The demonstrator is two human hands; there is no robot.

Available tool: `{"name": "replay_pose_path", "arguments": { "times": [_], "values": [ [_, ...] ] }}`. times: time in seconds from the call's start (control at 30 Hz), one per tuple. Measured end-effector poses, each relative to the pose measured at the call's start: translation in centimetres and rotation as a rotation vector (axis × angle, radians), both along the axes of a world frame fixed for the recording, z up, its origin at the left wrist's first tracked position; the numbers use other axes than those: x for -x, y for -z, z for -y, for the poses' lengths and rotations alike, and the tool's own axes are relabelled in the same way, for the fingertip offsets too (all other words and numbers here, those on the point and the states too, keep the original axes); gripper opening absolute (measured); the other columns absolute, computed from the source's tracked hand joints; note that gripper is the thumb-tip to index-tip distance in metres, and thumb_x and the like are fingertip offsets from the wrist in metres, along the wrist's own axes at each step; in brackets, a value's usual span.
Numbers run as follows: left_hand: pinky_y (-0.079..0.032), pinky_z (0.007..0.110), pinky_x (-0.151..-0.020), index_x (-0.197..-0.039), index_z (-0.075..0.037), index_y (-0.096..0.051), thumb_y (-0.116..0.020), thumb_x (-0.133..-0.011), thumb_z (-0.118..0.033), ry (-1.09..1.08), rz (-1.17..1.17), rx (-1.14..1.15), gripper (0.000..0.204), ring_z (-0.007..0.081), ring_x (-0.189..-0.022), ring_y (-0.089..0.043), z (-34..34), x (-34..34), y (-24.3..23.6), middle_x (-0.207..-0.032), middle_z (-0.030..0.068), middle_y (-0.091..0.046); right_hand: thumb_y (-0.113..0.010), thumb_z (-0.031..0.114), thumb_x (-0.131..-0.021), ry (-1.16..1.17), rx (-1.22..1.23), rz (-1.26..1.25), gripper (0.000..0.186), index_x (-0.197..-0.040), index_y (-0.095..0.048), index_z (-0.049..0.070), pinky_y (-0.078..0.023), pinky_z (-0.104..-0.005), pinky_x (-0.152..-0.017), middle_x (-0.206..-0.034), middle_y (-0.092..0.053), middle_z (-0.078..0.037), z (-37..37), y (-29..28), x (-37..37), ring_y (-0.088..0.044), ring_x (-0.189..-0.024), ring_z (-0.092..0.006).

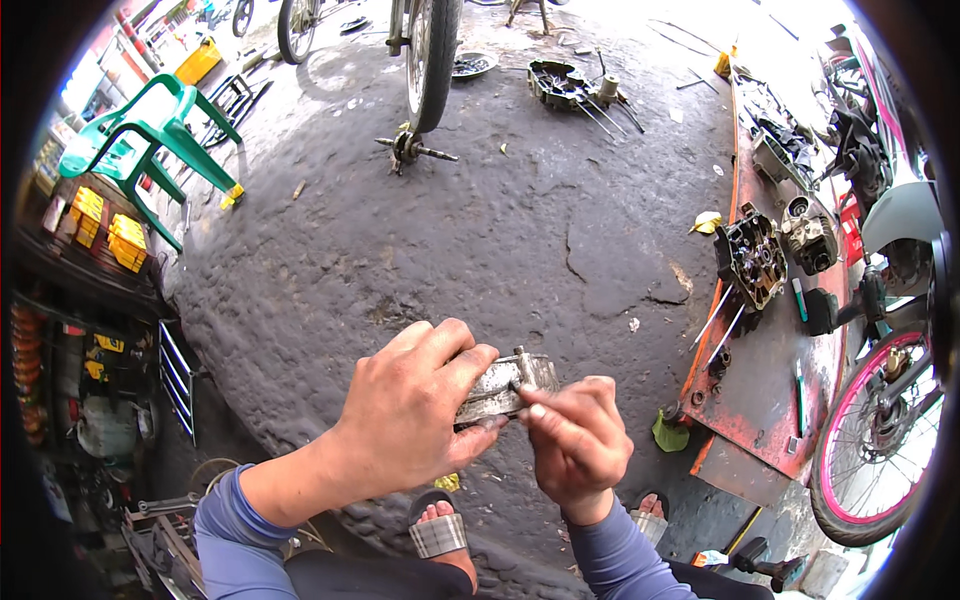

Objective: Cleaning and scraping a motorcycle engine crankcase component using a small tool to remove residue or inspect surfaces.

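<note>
A grimy silver metal part [500,385], box-like with a small post on top, is held up at the lower middle. My left hand [405,400] is closed on it from the left, fingers over its top and thumb underneath. My right hand [575,440] is at the part's right side, its thumb and index finger pinched on something small and dark against the part's face, too small to name.
A red metal bench [745,420] with engine parts [750,255] and a pink-rimmed motorcycle wheel [865,440] are on the right. A green chair [180,135] and yellow bins [125,240] are left. An engine casing [560,85] and axle part [408,150] lie ahead.
</note>
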State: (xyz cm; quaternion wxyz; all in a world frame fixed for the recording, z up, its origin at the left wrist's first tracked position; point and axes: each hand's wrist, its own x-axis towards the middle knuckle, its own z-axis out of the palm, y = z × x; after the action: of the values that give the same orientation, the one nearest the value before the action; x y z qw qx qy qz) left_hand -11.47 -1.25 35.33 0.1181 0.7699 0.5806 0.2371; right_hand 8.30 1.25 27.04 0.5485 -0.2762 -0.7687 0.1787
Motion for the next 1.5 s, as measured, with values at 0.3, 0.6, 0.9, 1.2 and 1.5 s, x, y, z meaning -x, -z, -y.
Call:
{"name": "replay_pose_path", "arguments": {
  "times": [0.3,0.6,0.9,1.2,1.5],
  "values": [
    [-0.055,0.041,-0.075,-0.111,-0.004,-0.072,-0.087,-0.066,-0.024,0.022,-0.01,0.023,0.051,0.0297,-0.088,-0.065,0.1,-0.3,-0.2,-0.099,0.0083,-0.063,-0.083,0.0,-0.082,-0.028,0.016,-0.087,0.026,-0.103,-0.07,0.007,-0.049,-0.037,-0.073,-0.098,-0.08,-0.012,0.6,0.5,0.2,-0.066,-0.073,-0.0226],
    [-0.056,0.041,-0.078,-0.11,-0.003,-0.073,-0.087,-0.063,-0.022,-0.001,-0.015,0.021,0.052,0.0307,-0.09,-0.066,0.2,-0.5,-0.2,-0.1,0.0092,-0.065,-0.083,0.001,-0.076,0.047,0.081,-0.107,0.02,-0.093,-0.074,0.006,-0.048,-0.0376,-0.074,-0.101,-0.08,-0.011,0.5,0.7,0.1,-0.069,-0.077,-0.0225],
    [-0.053,0.042,-0.078,-0.113,-0.006,-0.07,-0.089,-0.067,-0.031,0.088,-0.02,0.117,0.055,0.0291,-0.089,-0.065,2.4,4.1,-0.1,-0.098,0.0076,-0.065,-0.078,-0.007,-0.083,-0.051,0.324,-0.206,0.018,-0.096,-0.07,0.002,-0.057,-0.0356,-0.081,-0.099,-0.077,-0.013,-0.5,1.3,-1.3,-0.072,-0.088,-0.0259],
    [-0.047,0.043,-0.081,-0.119,-0.002,-0.062,-0.089,-0.062,-0.03,-0.072,-0.338,0.228,0.069,0.0337,-0.088,-0.06,10.4,8.0,2.1,-0.098,0.013,-0.06,-0.078,-0.01,-0.084,-0.584,1.002,-0.402,0.014,-0.094,-0.077,-0.001,-0.057,-0.0327,-0.083,-0.101,-0.077,-0.014,4.2,3.4,2.8,-0.072,-0.094,-0.0206],
    [-0.051,0.042,-0.066,-0.112,0.003,-0.065,-0.091,-0.065,-0.03,-0.118,-0.272,0.097,0.063,0.0319,-0.072,-0.061,11.9,7.1,3.0,-0.084,0.0119,-0.061,-0.081,-0.009,-0.08,-0.451,0.646,-0.279,0.017,-0.091,-0.073,0.001,-0.054,-0.036,-0.08,-0.095,-0.079,-0.011,5.0,6.6,3.8,-0.069,-0.087,-0.0231]
  ]
}}
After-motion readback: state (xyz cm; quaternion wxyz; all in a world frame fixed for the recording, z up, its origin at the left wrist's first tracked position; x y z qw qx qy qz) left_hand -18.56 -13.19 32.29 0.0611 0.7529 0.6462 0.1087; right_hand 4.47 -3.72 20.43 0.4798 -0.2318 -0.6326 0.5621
